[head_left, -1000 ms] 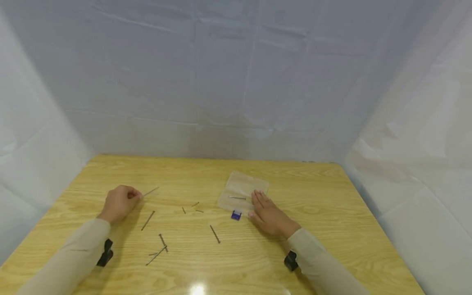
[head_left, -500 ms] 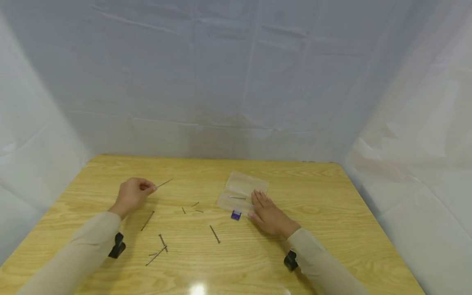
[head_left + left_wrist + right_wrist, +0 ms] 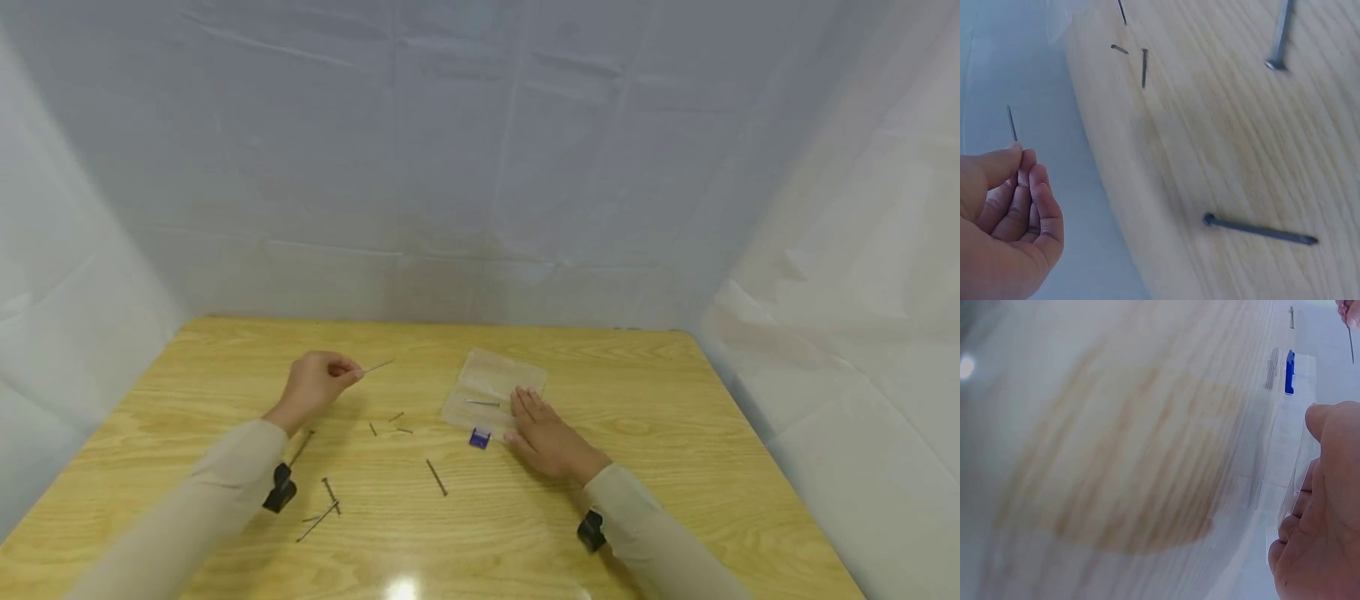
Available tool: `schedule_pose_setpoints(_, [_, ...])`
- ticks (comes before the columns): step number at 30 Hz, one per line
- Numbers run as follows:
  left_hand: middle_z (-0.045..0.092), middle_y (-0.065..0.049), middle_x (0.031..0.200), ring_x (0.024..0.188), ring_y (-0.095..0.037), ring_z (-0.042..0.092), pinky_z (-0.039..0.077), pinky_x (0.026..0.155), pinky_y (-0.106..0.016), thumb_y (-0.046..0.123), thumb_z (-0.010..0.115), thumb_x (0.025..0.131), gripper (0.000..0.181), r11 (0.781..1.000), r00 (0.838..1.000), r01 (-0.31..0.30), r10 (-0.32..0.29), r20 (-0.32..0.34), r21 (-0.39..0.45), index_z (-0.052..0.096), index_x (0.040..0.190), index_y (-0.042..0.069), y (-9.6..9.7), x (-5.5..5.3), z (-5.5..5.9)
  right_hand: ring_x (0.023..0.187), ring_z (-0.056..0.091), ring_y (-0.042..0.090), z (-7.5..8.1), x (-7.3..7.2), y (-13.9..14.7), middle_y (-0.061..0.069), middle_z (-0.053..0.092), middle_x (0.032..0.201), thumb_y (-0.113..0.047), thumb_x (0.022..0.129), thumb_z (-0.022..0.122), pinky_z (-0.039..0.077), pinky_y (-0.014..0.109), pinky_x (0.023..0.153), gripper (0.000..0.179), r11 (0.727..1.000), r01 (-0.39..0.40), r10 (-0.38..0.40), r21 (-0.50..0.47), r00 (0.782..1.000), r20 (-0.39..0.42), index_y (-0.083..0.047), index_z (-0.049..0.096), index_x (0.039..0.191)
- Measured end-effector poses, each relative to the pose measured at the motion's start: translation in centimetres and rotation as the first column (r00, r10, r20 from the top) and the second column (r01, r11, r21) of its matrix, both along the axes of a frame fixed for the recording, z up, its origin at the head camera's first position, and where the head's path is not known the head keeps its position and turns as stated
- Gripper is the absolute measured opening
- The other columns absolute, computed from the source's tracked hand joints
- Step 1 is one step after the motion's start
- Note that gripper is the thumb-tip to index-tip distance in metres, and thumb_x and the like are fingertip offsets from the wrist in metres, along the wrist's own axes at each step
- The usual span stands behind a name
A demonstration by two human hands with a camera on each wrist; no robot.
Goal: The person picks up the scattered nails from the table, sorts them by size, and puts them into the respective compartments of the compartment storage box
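My left hand (image 3: pixel 318 385) pinches a thin nail (image 3: pixel 379 365) between thumb and fingertips, raised over the far left part of the table. In the left wrist view the nail's shaft (image 3: pixel 1011 122) sticks up past the fingertips. My right hand (image 3: pixel 551 437) rests on the right side of a clear plastic box (image 3: pixel 491 375), its fingers laid fairly straight over the edge. A blue latch (image 3: pixel 480 438) shows at the box's near side. One nail (image 3: pixel 482 403) lies in the box. Part of the box is hidden under the right hand.
Several loose nails lie on the wooden table (image 3: pixel 637 400): small ones (image 3: pixel 396 416) left of the box, a longer nail (image 3: pixel 437 477) in front, and crossed nails (image 3: pixel 318 521) at near left. One nail (image 3: pixel 302 447) is partly behind the left sleeve. White sheeting (image 3: pixel 480 167) surrounds the table.
My left hand has moved right and slightly away from me, carrying the pinched nail nearer the box. The right hand and the box have stayed in place.
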State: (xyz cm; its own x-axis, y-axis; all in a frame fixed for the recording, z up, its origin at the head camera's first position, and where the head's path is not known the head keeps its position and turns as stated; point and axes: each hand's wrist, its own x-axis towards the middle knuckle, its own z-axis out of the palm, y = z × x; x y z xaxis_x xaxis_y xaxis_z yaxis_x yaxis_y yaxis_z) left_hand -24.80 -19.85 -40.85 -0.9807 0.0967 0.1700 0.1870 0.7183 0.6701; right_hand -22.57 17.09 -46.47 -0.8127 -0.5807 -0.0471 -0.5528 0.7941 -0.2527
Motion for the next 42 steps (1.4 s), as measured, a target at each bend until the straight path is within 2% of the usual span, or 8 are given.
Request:
schedule_pose_setpoints(9, [0.069, -0.013, 0.091, 0.082, -0.026, 0.064, 0.053, 0.072, -0.040, 0.015, 0.066, 0.092, 0.016, 0.997, 0.998, 0.062, -0.062, 0.004, 0.037, 0.071, 0.097, 0.001, 3.7, -0.9, 0.6, 0.145, 0.007, 0.037, 0.0, -0.1, 0.1, 0.024, 0.009, 0.156, -0.033, 0.105, 0.034, 0.014, 0.049, 0.117, 0.064, 1.000, -0.001, 0.001, -0.018, 1.000, -0.012, 0.008, 0.013, 0.149])
schedule_pose_setpoints(20, [0.070, -0.009, 0.087, 0.079, -0.021, 0.065, 0.054, 0.070, -0.037, 0.013, 0.068, 0.090, 0.011, 0.989, 0.991, 0.131, -0.129, -0.022, 0.070, 0.072, 0.093, 0.003, 8.7, -1.4, 0.1, 0.146, 0.006, 0.036, -0.1, 0.1, 0.1, 0.023, 0.009, 0.157, -0.035, 0.105, 0.033, 0.014, 0.048, 0.117, 0.064, 1.000, 0.002, -0.002, -0.003, 1.000, -0.006, 0.007, 0.011, 0.149])
schedule_pose_setpoints(24, [0.071, -0.008, 0.086, 0.078, -0.020, 0.065, 0.055, 0.070, -0.035, 0.012, 0.070, 0.088, 0.010, 0.985, 0.989, 0.145, -0.142, -0.034, 0.089, 0.072, 0.092, 0.003, 10.5, -1.4, -0.4, 0.146, 0.006, 0.036, 0.0, 0.1, 0.0, 0.023, 0.009, 0.157, -0.035, 0.105, 0.032, 0.013, 0.048, 0.117, 0.064, 1.000, 0.003, -0.003, 0.003, 1.000, -0.008, 0.007, 0.011, 0.149])
schedule_pose_setpoints(31, [0.071, -0.009, 0.083, 0.075, -0.021, 0.065, 0.054, 0.069, -0.034, 0.006, 0.072, 0.085, 0.006, 0.984, 0.986, 0.153, -0.145, -0.084, 0.094, 0.072, 0.087, 0.001, 12.8, -1.7, -2.0, 0.146, 0.006, 0.035, -0.1, 0.1, 0.1, 0.022, 0.009, 0.157, -0.036, 0.105, 0.033, 0.014, 0.047, 0.117, 0.065, 1.000, 0.012, -0.012, 0.010, 1.000, -0.007, 0.006, 0.011, 0.150])
schedule_pose_setpoints(37, [0.071, -0.008, 0.080, 0.073, -0.019, 0.064, 0.054, 0.069, -0.034, 0.007, 0.075, 0.082, 0.006, 0.989, 0.990, 0.119, -0.112, -0.080, 0.083, 0.072, 0.085, 0.002, 14.2, -1.8, -3.2, 0.146, 0.007, 0.035, 0.0, 0.2, 0.0, 0.023, 0.009, 0.157, -0.036, 0.105, 0.033, 0.015, 0.047, 0.117, 0.065, 1.000, 0.008, -0.008, 0.012, 1.000, -0.014, 0.006, 0.012, 0.149])
schedule_pose_setpoints(42, [0.071, -0.007, 0.079, 0.072, -0.018, 0.065, 0.054, 0.068, -0.032, 0.006, 0.075, 0.082, 0.007, 0.990, 0.991, 0.120, -0.115, -0.074, 0.077, 0.072, 0.084, 0.000, 14.9, -1.8, -4.0, 0.145, 0.007, 0.036, 0.1, 0.2, 0.1, 0.023, 0.009, 0.157, -0.035, 0.105, 0.034, 0.016, 0.048, 0.116, 0.065, 1.000, 0.006, -0.006, 0.006, 1.000, -0.006, 0.006, 0.012, 0.150])
